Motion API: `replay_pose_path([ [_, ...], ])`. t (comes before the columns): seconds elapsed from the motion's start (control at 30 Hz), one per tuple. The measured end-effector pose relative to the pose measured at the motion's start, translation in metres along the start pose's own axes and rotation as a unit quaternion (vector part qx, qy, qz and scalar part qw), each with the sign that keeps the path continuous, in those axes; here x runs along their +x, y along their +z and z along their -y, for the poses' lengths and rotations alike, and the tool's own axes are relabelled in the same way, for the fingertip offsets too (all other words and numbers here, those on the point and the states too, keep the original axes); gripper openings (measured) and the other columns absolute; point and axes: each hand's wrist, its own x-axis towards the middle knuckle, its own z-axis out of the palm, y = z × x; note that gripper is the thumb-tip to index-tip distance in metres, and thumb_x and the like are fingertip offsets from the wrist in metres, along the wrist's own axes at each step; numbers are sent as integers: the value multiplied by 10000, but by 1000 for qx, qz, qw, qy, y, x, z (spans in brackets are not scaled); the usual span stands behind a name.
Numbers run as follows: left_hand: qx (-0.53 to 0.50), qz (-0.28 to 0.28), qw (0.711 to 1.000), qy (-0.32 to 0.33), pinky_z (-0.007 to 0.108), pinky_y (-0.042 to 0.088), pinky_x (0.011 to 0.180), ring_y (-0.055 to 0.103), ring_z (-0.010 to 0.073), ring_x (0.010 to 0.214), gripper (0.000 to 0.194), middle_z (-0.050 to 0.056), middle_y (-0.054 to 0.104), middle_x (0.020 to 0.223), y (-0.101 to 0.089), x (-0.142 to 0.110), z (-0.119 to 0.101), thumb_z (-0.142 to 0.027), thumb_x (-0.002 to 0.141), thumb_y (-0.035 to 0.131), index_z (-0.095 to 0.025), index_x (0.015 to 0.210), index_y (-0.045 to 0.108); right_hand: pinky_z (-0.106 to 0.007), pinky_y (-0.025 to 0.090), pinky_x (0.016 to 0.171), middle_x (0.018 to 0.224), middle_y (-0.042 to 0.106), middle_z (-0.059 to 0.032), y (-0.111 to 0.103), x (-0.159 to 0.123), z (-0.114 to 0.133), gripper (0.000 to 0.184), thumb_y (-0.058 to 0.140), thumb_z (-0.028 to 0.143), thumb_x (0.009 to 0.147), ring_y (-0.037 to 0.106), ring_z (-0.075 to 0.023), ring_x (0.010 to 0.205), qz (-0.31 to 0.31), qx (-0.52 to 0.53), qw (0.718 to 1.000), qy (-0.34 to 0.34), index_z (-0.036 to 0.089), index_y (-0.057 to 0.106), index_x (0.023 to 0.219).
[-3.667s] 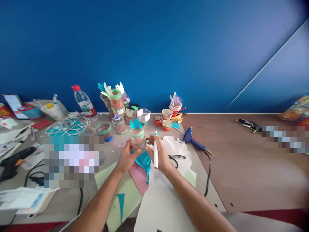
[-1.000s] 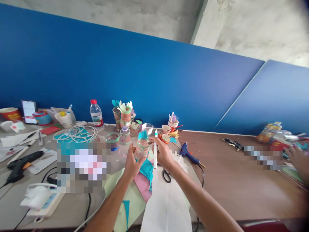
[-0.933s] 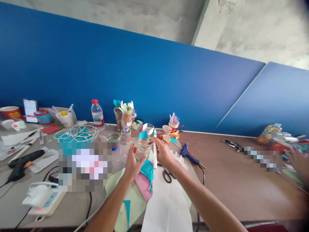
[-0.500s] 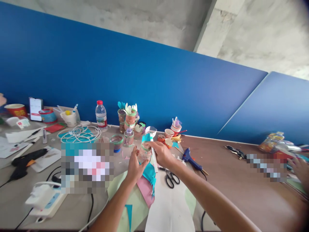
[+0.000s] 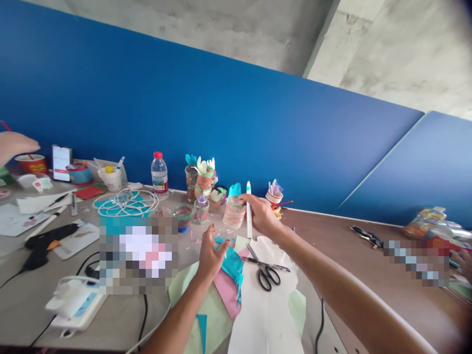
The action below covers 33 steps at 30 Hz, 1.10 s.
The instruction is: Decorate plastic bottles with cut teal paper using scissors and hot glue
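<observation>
My right hand (image 5: pixel 261 216) is closed on the rim of a clear plastic bottle cup (image 5: pixel 233 216) with a green band and blue paper petals (image 5: pixel 234 190). In the same grip a slim white pen (image 5: pixel 249 211) with a teal band stands upright. My left hand (image 5: pixel 211 258) is open below the cup, its thumb and fingers apart, close to a clear plastic piece (image 5: pixel 223 237); contact with it is hard to tell. Cut blue paper (image 5: pixel 232 265) lies beside this hand. Black-handled scissors (image 5: pixel 268 275) rest on white paper (image 5: pixel 263 314) with a dark pen (image 5: pixel 276 267) across them.
Behind stand petal-topped cups (image 5: pixel 204 182), a small bottle (image 5: pixel 201 210), a green-rimmed cup (image 5: pixel 183 216) and a red-capped water bottle (image 5: pixel 159 174). A black glue gun (image 5: pixel 40 243), power strip (image 5: pixel 75 312) and coiled white cable (image 5: pixel 125 201) lie left. Another person's hand (image 5: pixel 16 146) reaches in.
My right hand has moved the cup and pen away from my left hand, forward and to the right. The left hand has let go of the cup. The view has shifted slightly.
</observation>
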Motion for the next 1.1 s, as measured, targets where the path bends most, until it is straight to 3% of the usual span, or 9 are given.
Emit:
replay_pose_path([
  [0.13,20,-10,1000,-18,504,404,1011,531,306,1180,571,170,558,1212,1,-2,-1,-501,816,561,-144,1253,471,-294,482,704,913,670,-74,-16,39,0,288,464,123,807,630,-196,813,-70,-19,997,-40,202,588,1054],
  [0.3,27,-14,1000,4,486,421,1001,539,292,1166,512,169,565,1216,2,-5,0,-495,844,526,-153,1224,493,-298,466,686,886,645,-58,-29,118,13,233,440,173,841,595,-177,753,-152,-51,982,-99,218,567,1032],
  [0.43,28,-19,999,6,475,443,975,553,282,1135,481,161,581,1173,2,-6,0,-491,859,504,-157,1205,502,-295,448,710,919,624,-55,-13,186,21,217,430,201,876,588,-181,795,-143,-53,980,-131,221,534,1065],
  [0.57,21,-17,1000,4,472,442,974,547,281,1137,470,165,576,1164,2,-6,-2,-487,865,492,-147,1189,502,-282,419,695,903,620,-36,23,232,29,215,419,237,899,568,-179,773,-76,-81,985,-129,224,514,1093],
  [0.8,10,-4,1000,-11,468,437,977,546,278,1136,451,164,572,1169,2,-9,-6,-466,868,506,-156,1195,496,-261,382,638,888,633,-33,67,254,27,273,401,182,875,557,-182,748,63,-157,982,-83,223,500,1126],
  [1.1,18,12,1000,-9,462,441,981,554,279,1143,421,163,585,1186,2,-11,-9,-432,864,529,-164,1188,514,-286,403,598,915,632,-89,78,255,15,255,427,198,878,577,-214,728,145,-213,966,-9,211,535,1109],
])
